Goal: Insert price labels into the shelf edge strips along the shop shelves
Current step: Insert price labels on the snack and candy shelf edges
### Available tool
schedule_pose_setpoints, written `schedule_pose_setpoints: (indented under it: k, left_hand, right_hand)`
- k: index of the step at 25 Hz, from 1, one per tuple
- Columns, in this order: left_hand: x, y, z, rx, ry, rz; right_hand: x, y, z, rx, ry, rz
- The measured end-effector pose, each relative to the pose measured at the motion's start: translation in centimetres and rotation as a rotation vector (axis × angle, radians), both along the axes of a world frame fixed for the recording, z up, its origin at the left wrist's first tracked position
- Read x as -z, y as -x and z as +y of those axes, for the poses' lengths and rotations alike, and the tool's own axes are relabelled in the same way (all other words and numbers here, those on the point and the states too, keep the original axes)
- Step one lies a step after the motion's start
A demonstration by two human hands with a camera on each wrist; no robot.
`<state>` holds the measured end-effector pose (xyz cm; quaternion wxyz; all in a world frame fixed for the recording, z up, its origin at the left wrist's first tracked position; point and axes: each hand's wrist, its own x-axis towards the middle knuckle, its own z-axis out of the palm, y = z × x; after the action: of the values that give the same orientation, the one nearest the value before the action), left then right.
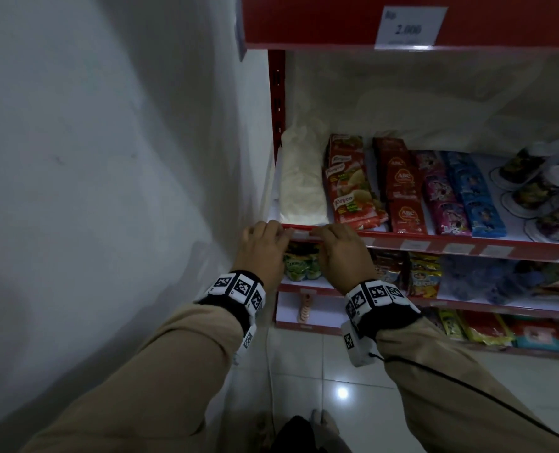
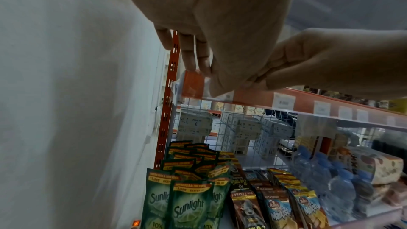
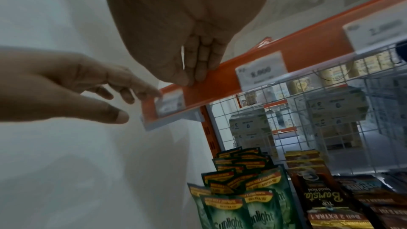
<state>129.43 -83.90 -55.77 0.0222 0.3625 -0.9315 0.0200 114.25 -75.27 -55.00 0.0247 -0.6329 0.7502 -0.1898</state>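
Note:
A red shelf edge strip (image 1: 435, 239) runs along the front of the sachet shelf, and both hands are at its left end. A small white price label (image 1: 299, 235) sits in the strip between them; in the right wrist view this label (image 3: 169, 103) lies behind the clear cover near the strip's end. My left hand (image 1: 271, 238) touches the strip's top edge beside it, fingers extended and thumb free below. My right hand (image 1: 328, 233) presses its fingertips (image 3: 198, 72) onto the strip's top edge just right of the label. Neither hand holds a loose label.
More white labels (image 1: 415, 245) sit further right in the same strip, and a large one (image 1: 410, 26) is on the shelf above. A white wall (image 1: 108, 158) stands close on the left. Sachets (image 1: 353, 191) fill this shelf, green pouches (image 2: 187, 206) the one below.

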Motion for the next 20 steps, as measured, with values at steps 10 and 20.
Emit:
schedule_pose_setpoints:
  k: [10, 20]
  left_hand:
    - [1.1, -0.7, -0.3, 0.036, -0.017, 0.094]
    - [1.2, -0.9, -0.1, 0.048, -0.036, 0.119]
  right_hand:
    - [1.3, -2.1, -1.1, 0.079, -0.028, 0.155]
    - [1.5, -2.0, -1.6, 0.107, -0.049, 0.147]
